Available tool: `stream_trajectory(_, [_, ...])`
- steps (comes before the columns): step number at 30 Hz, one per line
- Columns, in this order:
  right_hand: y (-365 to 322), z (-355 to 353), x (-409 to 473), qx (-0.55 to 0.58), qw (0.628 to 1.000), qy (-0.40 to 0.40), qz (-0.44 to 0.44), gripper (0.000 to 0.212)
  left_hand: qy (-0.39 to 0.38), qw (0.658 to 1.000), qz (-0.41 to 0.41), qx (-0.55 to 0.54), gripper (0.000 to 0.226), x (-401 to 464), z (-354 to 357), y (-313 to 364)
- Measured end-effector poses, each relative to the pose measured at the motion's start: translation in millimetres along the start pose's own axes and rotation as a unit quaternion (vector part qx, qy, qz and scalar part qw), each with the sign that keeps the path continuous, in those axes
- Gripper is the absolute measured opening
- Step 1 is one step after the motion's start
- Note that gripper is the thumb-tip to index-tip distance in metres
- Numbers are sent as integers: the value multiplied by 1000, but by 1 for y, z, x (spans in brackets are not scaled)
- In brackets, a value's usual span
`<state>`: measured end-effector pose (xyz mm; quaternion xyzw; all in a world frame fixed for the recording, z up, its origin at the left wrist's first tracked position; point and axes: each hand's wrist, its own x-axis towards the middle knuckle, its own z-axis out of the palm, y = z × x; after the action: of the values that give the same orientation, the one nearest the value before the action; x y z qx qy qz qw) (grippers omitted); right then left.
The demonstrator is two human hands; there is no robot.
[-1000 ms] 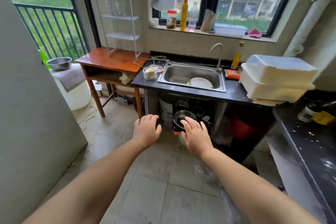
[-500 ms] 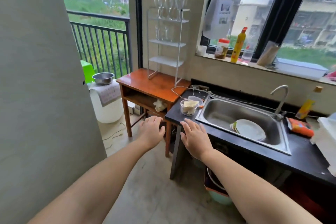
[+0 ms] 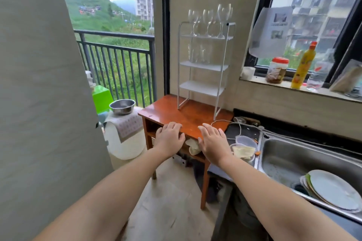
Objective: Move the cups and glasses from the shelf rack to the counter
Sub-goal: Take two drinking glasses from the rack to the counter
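A white wire shelf rack (image 3: 203,65) stands on a small wooden table (image 3: 176,111) against the wall. Several clear wine glasses (image 3: 210,20) stand on its top shelf, and clear tumblers (image 3: 198,53) on the shelf below. The two lower shelves hold nothing. My left hand (image 3: 169,138) and my right hand (image 3: 212,142) are stretched out in front of me, over the table's near edge, fingers relaxed and holding nothing. The dark counter (image 3: 242,133) begins just right of the table.
On the counter sit plastic food tubs (image 3: 243,147) and a white cable, then a steel sink (image 3: 290,160) with white plates (image 3: 333,190). Bottles and a jar (image 3: 277,69) line the window sill. A steel bowl (image 3: 122,106) rests on a white drum left of the table. A grey wall (image 3: 39,103) fills the left.
The view has swung left and moved closer: the rack and table are now straight ahead and larger. Both hands stay outstretched and empty, now over the table's front edge.
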<state>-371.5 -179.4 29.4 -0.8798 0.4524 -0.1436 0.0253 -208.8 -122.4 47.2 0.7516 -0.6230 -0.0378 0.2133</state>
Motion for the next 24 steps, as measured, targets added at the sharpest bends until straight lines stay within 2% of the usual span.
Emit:
stream_trajectory(6, [-11, 6, 117, 9, 996, 50, 67, 46, -12, 996, 86, 11, 42, 126, -25, -46])
stream_trajectory(13, [7, 5, 220, -16, 992, 84, 95, 46, -14, 993, 113, -31, 41, 238, -19, -59])
stream_trajectory(16, [26, 2, 270, -39, 991, 88, 98, 48, -11, 992, 125, -32, 42, 290, -11, -58])
stream_trajectory(24, [90, -15, 404, -17, 987, 120, 105, 47, -1, 990, 112, -84, 45, 449, -8, -42])
